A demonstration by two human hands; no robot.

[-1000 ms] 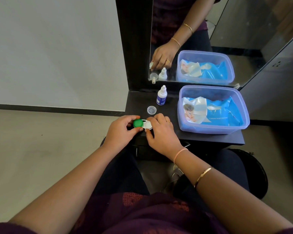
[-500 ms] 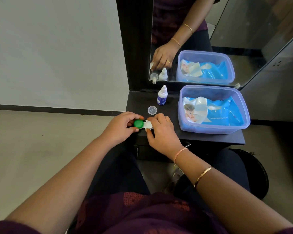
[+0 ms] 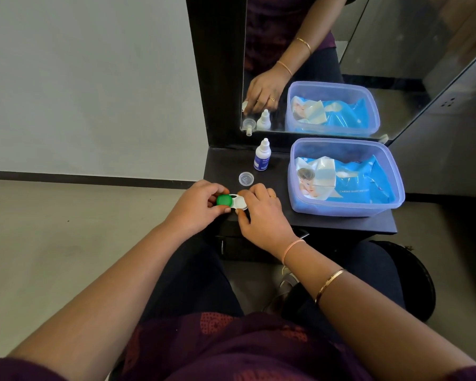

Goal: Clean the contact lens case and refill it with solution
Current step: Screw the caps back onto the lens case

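A small white contact lens case [image 3: 238, 202] lies at the front left edge of the dark shelf [image 3: 341, 224]. Its left well bears a green cap [image 3: 224, 200]. My left hand [image 3: 195, 209] pinches that green cap end with thumb and fingers. My right hand [image 3: 264, 213] holds the white right end of the case; its fingers cover that well's edge. A loose clear round cap [image 3: 246, 178] lies on the shelf just behind the case. Further back stands a small white solution bottle [image 3: 262, 155] with a blue label, upright and capped.
A lilac plastic tub [image 3: 393, 171] with a blue pack of baby wipes [image 3: 346, 180] fills the shelf's right half. A mirror [image 3: 396, 64] stands behind and repeats the tub, bottle and hand. Pale floor lies to the left; my knees are below the shelf.
Both hands stay on the case at the same spot. My left fingers have shifted slightly around the green cap. Bottle, clear cap and tub have not moved.
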